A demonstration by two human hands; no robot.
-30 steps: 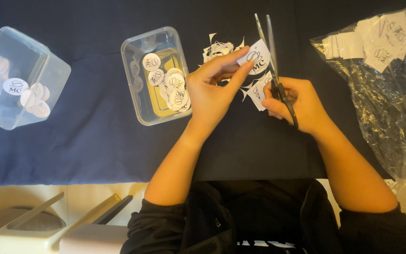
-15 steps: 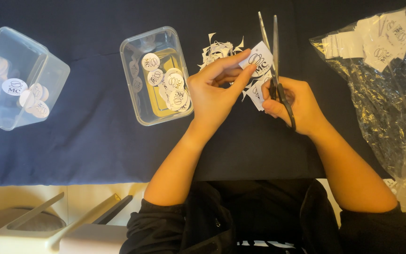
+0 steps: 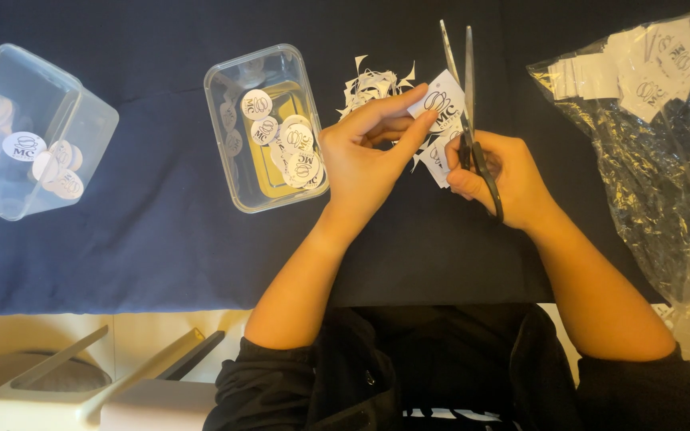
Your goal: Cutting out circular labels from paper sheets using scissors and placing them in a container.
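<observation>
Head camera view: a small white printed paper tag is pinched between the thumb and fingers of the left hand, closed upon it. A pair of long steel scissors with dark handles is gripped by the right hand, fingers clamped through the loops; the blades are seen slightly parted, pointing away from the person, with the tag's edge just at them. Beyond the left hand's fingertips, a heap of thin white paper offcuts is scattered on the dark blue cloth-covered worktop. More uncut white tags lie under and between the two hands. Just to the outside of the left hand, a clear rectangular plastic tub is filled with round white cut-out discs. Well beyond it, a second clear plastic tub lies tilted, a few discs inside. To the outside of the right hand, a crinkled clear plastic bag of uncut white tags is spread.

As a judgement: the left fingertips are held very near the blades, so a nick could be caused by a hasty closing. A cut into the printed mark could result if the tag is turned unevenly. Loose offcuts could be swept into the nearer tub.
</observation>
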